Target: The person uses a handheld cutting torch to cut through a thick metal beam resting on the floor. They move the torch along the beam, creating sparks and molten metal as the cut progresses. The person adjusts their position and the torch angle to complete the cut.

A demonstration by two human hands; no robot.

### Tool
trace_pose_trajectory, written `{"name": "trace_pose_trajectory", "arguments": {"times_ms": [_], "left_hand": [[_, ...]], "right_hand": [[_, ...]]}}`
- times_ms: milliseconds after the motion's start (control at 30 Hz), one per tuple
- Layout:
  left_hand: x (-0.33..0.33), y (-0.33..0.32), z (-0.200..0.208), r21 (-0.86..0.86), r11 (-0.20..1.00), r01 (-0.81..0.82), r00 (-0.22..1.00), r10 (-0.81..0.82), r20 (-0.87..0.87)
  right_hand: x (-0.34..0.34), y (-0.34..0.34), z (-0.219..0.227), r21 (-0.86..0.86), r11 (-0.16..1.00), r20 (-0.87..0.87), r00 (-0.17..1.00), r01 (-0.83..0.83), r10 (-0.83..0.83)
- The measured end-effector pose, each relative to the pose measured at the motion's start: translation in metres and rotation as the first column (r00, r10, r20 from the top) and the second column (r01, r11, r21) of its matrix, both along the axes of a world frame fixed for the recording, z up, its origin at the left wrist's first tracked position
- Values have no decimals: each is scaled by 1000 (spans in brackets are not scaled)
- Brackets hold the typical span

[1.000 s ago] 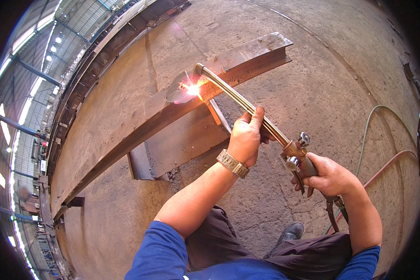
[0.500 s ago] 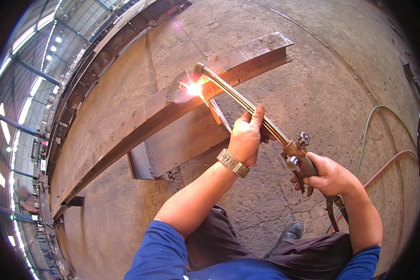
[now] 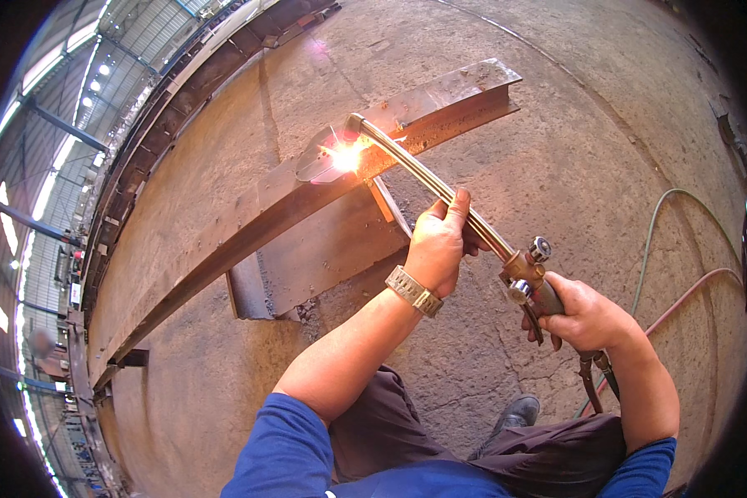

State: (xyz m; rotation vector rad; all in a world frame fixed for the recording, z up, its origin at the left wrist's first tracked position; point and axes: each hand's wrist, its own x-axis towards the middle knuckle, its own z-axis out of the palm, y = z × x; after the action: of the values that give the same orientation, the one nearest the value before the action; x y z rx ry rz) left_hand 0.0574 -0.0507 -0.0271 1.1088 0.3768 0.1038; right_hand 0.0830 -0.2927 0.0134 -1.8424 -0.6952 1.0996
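Note:
My left hand (image 3: 440,241) is closed around the tubes of a cutting torch (image 3: 427,173), thumb laid along the top. My right hand (image 3: 585,315) grips the torch's handle behind two round valve knobs (image 3: 529,270). From there the torch slants up and left to its bent head (image 3: 354,123), which is over a long rusty steel beam (image 3: 249,228). A bright flame with sparks (image 3: 346,156) burns on the beam just below the head. An oval outline is marked on the beam's top beside the glare. The glare hides the cut itself.
A shorter steel section (image 3: 324,253) lies under the beam on the concrete floor (image 3: 589,158). A green hose (image 3: 649,224) and a red hose (image 3: 693,290) run along the floor at right. My boot (image 3: 519,411) stands below the torch. More steel beams (image 3: 133,158) line the left.
Both hands and the torch have barely moved. The flame's bright streak below the beam edge has shrunk, and the sparks have changed shape.

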Motion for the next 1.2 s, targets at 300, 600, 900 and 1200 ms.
{"name": "trace_pose_trajectory", "arguments": {"times_ms": [300,600,900,1200], "left_hand": [[-1,0,-1,12,1000,-10,1000,10,-4],[-2,-2,3,174,984,-32,999,28,26],[-1,-2,3,-3,998,-56,998,56,-22],[-4,3,4,-5,1000,14,1000,-14,-21]], "right_hand": [[-1,4,9,-20,1000,-27,1000,6,-6],[-4,6,15,-17,1000,-24,1000,17,-18],[-4,3,7,0,1000,15,1000,23,-23],[-5,9,20,-65,997,-29,999,33,-35]]}}
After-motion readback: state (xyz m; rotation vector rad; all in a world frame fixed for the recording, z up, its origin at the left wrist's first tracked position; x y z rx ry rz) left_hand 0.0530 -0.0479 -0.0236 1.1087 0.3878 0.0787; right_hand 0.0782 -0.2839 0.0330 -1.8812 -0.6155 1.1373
